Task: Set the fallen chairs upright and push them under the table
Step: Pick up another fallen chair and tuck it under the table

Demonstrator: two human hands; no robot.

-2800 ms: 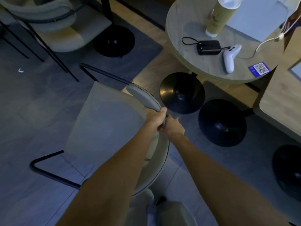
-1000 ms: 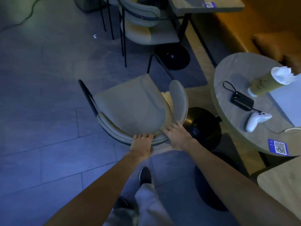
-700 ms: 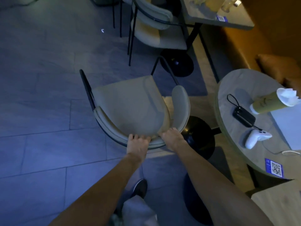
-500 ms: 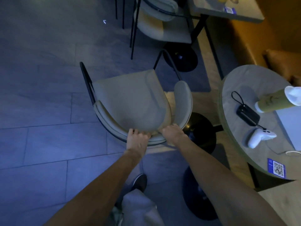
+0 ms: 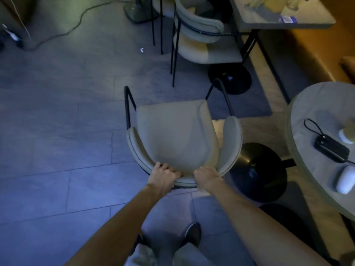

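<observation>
A beige padded chair with a curved backrest and black metal legs stands upright on the grey tiled floor just in front of me. My left hand and my right hand both grip the top of its backrest, side by side. The round table is to the right, its edge apart from the chair. The table's black disc base sits on the floor beside the chair's right arm.
A second beige chair stands upright at a rectangular table further back. On the round table lie a black power bank, a white game controller and a cup. A cable runs across the floor top left.
The chair went from lying tipped, held by one arm of its backrest, to standing upright. Both hands now hold the backrest's top; over the last second the chair has shifted little.
</observation>
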